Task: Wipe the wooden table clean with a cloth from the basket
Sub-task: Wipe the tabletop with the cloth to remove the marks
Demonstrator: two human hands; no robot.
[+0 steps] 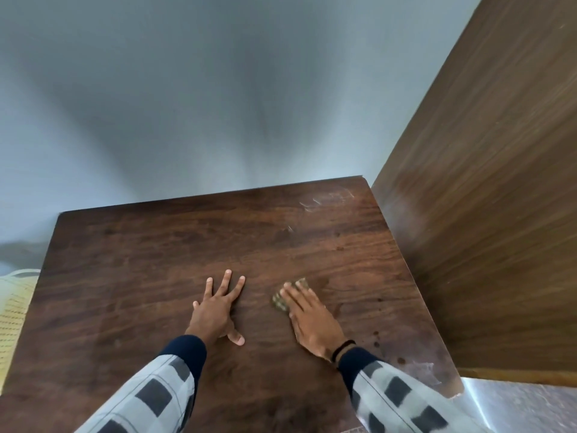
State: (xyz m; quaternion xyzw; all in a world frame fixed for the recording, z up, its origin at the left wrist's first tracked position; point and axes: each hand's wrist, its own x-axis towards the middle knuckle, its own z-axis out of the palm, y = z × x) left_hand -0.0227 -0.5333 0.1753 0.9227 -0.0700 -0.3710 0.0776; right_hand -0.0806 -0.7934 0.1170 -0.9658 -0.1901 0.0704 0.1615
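A pale grey-blue wall (218,89) fills the far side, and a tall wooden panel (484,214) stands on the right, close against the table's right edge. The dark wooden table (140,260) runs from the wall toward the person, with its two far corners in sight. At the left border a yellowish woven fabric (14,307) lies beside and below the table, and a strip of shiny grey floor (515,407) shows at the lower right. Two sleeves in grey with dark checks and navy cuffs, the left sleeve (156,395) and the right sleeve (396,395), reach in from below. The left grip (215,310) lies palm down on the bare wood near the middle, fingers spread and straight, holding nothing. The right grip (312,320) is just beside it, also flat, with its fingers straight and close together, pressing down on the cloth (281,303). That small olive-brown cloth lies on the table right of the middle, mostly covered, showing past the fingertips and on the thumb side. A dark band (343,350) circles the right wrist. Pale scratches (324,201) mark the far right corner, and a few dark spots (376,337) sit near the right edge.
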